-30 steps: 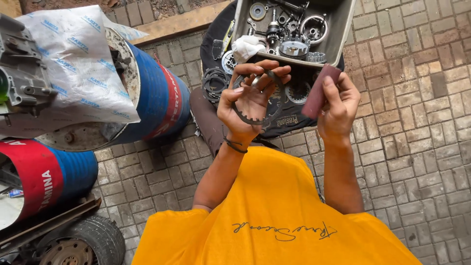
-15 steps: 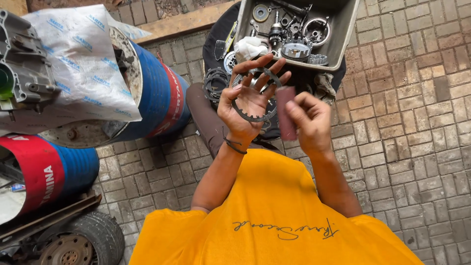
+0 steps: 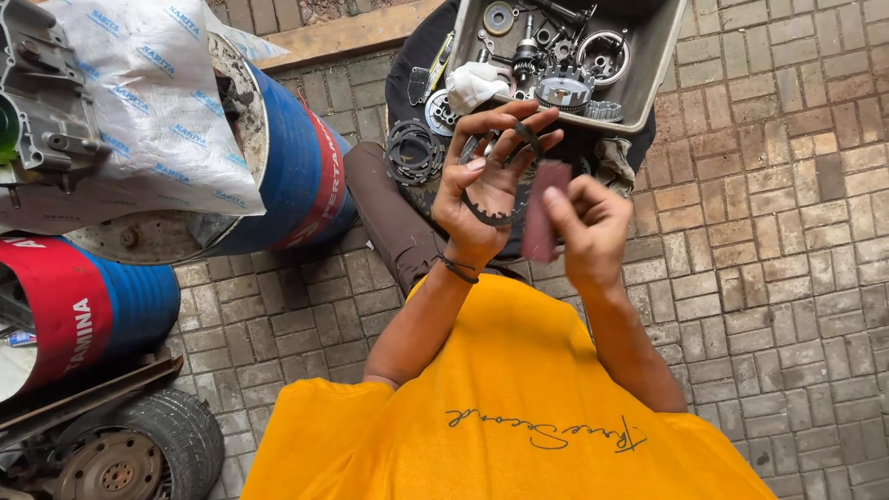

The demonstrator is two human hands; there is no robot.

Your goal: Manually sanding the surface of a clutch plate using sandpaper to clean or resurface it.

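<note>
Sandpaper (image 3: pixel 537 215) pinched in the right hand (image 3: pixel 588 227) has swung across onto the toothed clutch ring (image 3: pixel 495 218) cradled in the left hand (image 3: pixel 486 190), rubbing apparently underway.

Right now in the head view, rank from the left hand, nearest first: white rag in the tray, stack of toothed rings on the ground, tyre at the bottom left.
1. White rag: just above the left hand, in the tray's left end.
2. Stack of toothed rings: a little farther, left of the hand on the ground.
3. Tyre: by far the farthest, bottom left corner.
</note>
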